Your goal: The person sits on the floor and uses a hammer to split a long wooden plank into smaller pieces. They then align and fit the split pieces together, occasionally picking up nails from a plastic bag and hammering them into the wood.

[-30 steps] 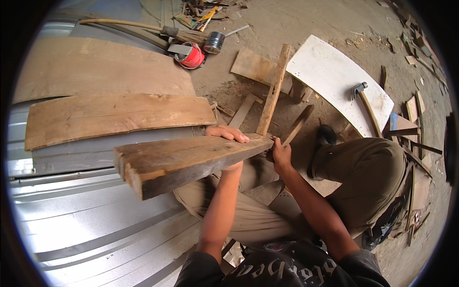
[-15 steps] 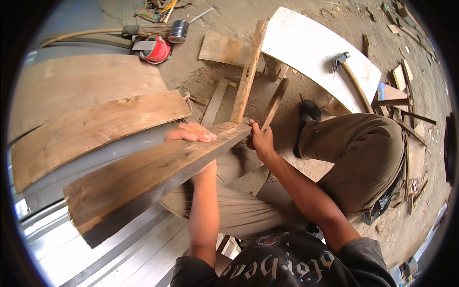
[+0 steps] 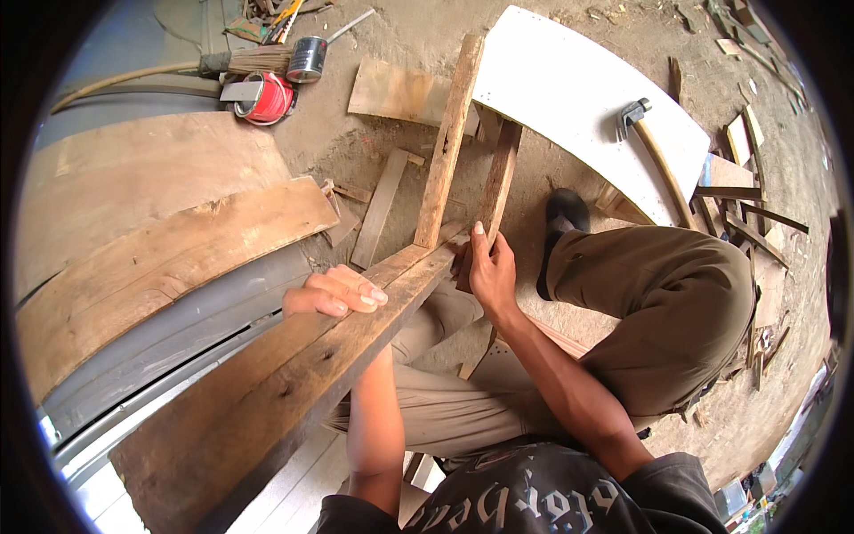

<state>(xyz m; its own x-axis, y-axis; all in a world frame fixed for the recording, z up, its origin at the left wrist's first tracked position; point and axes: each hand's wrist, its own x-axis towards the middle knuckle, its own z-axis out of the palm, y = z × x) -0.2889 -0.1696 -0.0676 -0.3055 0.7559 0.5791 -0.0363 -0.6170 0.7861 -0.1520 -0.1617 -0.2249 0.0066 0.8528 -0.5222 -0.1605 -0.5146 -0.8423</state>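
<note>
Across the person's lap, a long plank (image 3: 294, 392) lies slanted. Left hand (image 3: 336, 292) rests clasped over its upper edge; right hand (image 3: 489, 267) grasps its far end, beside an upright slat (image 3: 449, 142).

We've got a rough, weathered wood plank (image 3: 294, 392) with a matt grain, a smooth white painted board (image 3: 578, 98), glossy corrugated metal sheeting (image 3: 178, 347), a shiny red plastic-looking tin (image 3: 265, 96), dusty bare dirt ground (image 3: 374, 151), matt khaki cloth trousers (image 3: 667, 303)
</note>
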